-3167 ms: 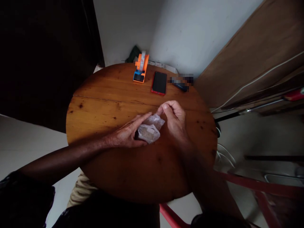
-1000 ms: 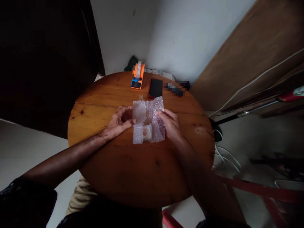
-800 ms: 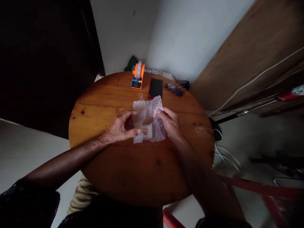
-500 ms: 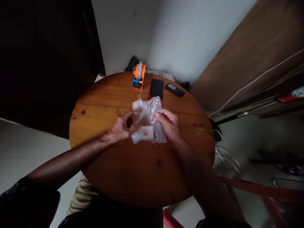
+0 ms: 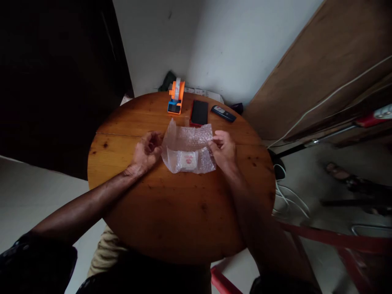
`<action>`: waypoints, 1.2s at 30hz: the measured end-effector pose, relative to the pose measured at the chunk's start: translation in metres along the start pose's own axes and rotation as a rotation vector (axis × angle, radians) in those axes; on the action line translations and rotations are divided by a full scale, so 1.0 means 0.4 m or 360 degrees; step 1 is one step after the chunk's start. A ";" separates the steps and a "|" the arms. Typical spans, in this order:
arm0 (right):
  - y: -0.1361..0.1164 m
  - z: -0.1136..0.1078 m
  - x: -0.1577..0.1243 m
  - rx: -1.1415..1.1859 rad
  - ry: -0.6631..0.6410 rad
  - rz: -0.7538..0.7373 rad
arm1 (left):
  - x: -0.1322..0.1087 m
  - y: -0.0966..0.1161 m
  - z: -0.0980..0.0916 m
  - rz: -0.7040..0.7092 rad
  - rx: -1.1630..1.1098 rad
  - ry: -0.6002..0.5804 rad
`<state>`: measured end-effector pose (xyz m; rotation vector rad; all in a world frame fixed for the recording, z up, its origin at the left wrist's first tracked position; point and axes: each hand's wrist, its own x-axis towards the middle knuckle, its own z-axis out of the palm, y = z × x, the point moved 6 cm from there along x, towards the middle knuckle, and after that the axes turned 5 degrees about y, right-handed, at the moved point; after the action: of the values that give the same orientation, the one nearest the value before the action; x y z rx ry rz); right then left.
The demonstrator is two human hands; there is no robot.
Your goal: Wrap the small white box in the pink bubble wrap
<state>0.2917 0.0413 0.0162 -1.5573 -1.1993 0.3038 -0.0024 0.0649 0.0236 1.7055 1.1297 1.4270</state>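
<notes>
A sheet of clear bubble wrap [image 5: 187,141] lies spread on the round wooden table [image 5: 171,212], its far edge lifted. A small white packet with red print [image 5: 188,160] rests on the sheet's near part. My left hand [image 5: 146,152] pinches the sheet's left edge with curled fingers. At the right edge, my right hand [image 5: 224,149] grips the sheet between thumb and fingers. Both hands are apart, stretching the sheet between them.
At the table's far edge stand an orange tape dispenser [image 5: 175,98], a dark phone in a red case [image 5: 199,112] and a small dark remote-like device [image 5: 223,113]. A wooden board [image 5: 315,69] leans on the right. Cables [image 5: 289,198] and red bars [image 5: 330,241] lie on the floor.
The folded bubble wrap bundle has been opened out. My hands moved apart, pulling the sheet wide and flat, and the white packet now shows on it.
</notes>
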 end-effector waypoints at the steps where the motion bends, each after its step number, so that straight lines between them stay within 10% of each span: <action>1: -0.021 -0.011 -0.005 -0.0047 0.0051 -0.0091 | -0.005 0.029 -0.009 0.0193 0.0104 0.0037; 7: -0.148 -0.012 -0.068 0.0148 -0.0482 -0.0251 | -0.045 0.113 0.020 0.0714 0.0278 -0.0508; 13: -0.095 0.021 -0.066 0.0064 -0.0920 0.0057 | -0.039 0.025 0.054 0.0200 0.0323 -0.0850; 18: -0.168 -0.035 -0.087 0.0447 -0.1248 0.0083 | -0.035 0.036 0.031 -0.0252 -0.0285 -0.0928; 24: -0.130 -0.011 -0.171 0.0109 -0.2281 0.0419 | -0.085 0.063 0.037 -0.0580 -0.0445 -0.1774; 29: -0.086 0.026 -0.157 -0.0067 -0.2148 0.0353 | -0.080 0.064 0.046 -0.0399 -0.0375 -0.1535; 36: -0.143 0.005 -0.107 0.0113 -0.1348 0.0029 | -0.070 0.073 0.067 0.0548 0.0144 -0.0915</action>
<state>0.2407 0.0023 0.0475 -1.4026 -1.7811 1.0792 0.0286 0.0288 0.0316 2.2589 0.6100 0.9644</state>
